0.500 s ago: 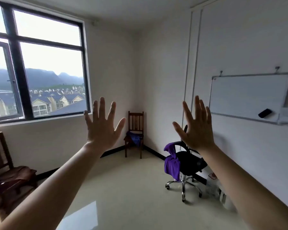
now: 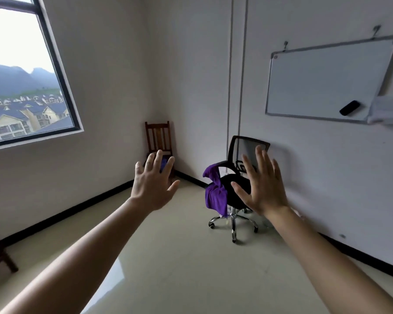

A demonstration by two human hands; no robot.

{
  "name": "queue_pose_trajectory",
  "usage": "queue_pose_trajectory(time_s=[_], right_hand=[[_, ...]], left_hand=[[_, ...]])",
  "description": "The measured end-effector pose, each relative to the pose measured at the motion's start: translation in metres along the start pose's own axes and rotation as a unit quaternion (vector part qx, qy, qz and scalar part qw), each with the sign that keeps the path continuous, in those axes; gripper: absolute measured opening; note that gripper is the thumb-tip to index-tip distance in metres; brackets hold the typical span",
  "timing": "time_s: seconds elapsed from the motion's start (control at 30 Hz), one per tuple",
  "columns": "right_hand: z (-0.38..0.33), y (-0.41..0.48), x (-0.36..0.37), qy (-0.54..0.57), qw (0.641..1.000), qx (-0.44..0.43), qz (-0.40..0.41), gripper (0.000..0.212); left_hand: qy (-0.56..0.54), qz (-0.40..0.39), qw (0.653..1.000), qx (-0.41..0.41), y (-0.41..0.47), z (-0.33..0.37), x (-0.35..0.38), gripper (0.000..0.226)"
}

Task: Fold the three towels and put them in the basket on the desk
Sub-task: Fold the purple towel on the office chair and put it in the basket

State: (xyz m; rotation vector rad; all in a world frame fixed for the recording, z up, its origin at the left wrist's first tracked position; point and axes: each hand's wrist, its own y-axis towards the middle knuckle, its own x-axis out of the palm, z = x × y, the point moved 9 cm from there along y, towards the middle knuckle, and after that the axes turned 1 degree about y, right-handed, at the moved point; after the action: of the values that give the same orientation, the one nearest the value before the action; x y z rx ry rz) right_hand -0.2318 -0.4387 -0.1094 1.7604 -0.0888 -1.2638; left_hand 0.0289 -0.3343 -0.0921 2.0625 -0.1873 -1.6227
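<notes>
Both hands, left [image 2: 153, 185] and right [image 2: 262, 189], spread empty, have dropped lower as view swung right toward purple towel [image 2: 216, 196] on far chair [image 2: 238, 175]; pickup pending.

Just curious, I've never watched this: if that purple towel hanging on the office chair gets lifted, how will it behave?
The purple towel droops in folds over the office chair, so it is probably floppy and will sag. It looks thin, likely light. The chair has wheels, so a tug might roll it.
</notes>
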Motion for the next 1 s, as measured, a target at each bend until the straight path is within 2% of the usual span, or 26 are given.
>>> queue_pose_trajectory(time_s=[0.13,0.27,0.63,0.87,1.0], right_hand=[[0.058,0.037,0.083,0.007,0.998,0.041,-0.051,0.079],[0.101,0.077,0.161,0.008,0.993,0.045,-0.104,0.081],[0.169,0.15,0.367,-0.006,0.975,0.032,-0.22,0.083],[0.237,0.253,0.509,-0.045,0.956,0.07,-0.28,0.083],[0.271,0.321,0.563,-0.051,0.956,0.069,-0.282,0.081]], left_hand=[[-0.034,-0.051,0.998,-0.021,0.06,0.024,0.064,0.071],[-0.043,-0.077,0.995,-0.042,0.111,0.031,0.121,0.079],[-0.071,-0.178,0.978,-0.083,0.234,0.03,0.313,0.083],[-0.112,-0.204,0.969,-0.079,0.396,0.031,0.439,0.071],[-0.127,-0.204,0.969,-0.055,0.504,0.043,0.481,0.071]])
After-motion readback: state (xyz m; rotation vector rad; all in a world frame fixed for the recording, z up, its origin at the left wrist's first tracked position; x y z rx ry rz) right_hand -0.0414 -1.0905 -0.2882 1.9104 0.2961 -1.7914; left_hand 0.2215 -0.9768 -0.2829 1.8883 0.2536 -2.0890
